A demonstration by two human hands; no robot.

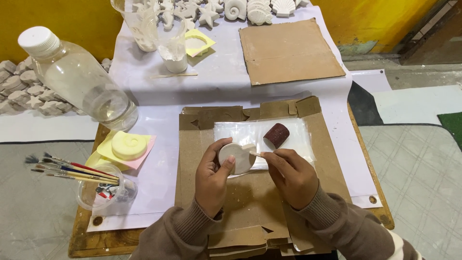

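The left hand (213,174) covers part of the round white plaster piece (237,157). The thin tool (256,153) in the right hand (290,174) is too small to identify. The top edge cuts off the white shell casts (260,10).

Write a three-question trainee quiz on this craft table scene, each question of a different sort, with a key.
1. True or false: the left hand holds a round white plaster piece.
2. Multiple choice: what lies on the clear plastic sheet just beyond the hands? A) a dark red cylinder B) a green sponge C) a metal spoon
3. Fill in: the paintbrushes rest across the rim of a clear plastic ____ at the table's left.

Key:
1. True. The right hand touches the piece's edge with a thin pale tool.
2. A, the dark red cylinder.
3. Cup, standing near the yellow mould and the clear bottle.
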